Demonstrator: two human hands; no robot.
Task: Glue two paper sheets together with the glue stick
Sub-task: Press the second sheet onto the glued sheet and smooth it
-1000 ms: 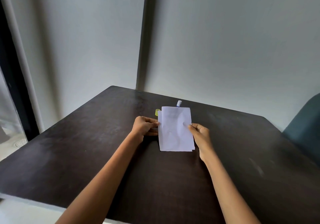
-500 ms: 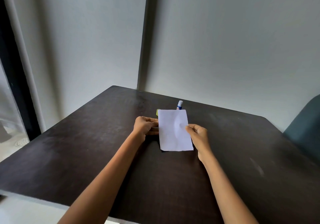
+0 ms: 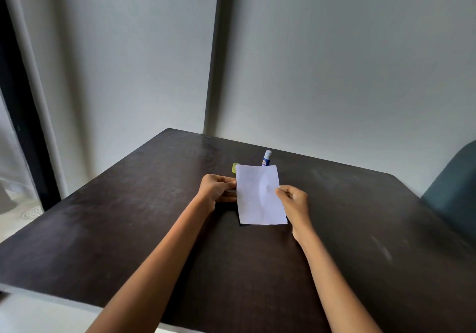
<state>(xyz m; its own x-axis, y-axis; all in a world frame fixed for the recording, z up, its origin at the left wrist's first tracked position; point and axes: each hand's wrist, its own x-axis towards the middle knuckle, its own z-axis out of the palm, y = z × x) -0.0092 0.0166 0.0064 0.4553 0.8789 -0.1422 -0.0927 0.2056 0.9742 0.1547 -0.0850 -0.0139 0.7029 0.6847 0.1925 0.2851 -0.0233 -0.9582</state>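
Note:
A white paper sheet (image 3: 258, 196) lies nearly flat on the dark table (image 3: 128, 216), its near edge slightly raised above a shadow. My left hand (image 3: 217, 188) pinches its left edge. My right hand (image 3: 293, 201) pinches its right edge, thumb on top, where the paper is dented. Whether a second sheet lies under it I cannot tell. Just behind the paper, a blue and white glue stick (image 3: 267, 158) stands upright without its cap. A small yellow-green cap (image 3: 235, 167) lies at the paper's far left corner, partly hidden.
Grey walls meet in a corner right behind the table. A teal chair back (image 3: 453, 191) stands at the right edge. At the left are a dark window frame and a pale pole (image 3: 33, 88).
The paper has come down from a raised tilt towards the table, so more of the glue stick shows behind it. Both hands kept their grip and barely moved.

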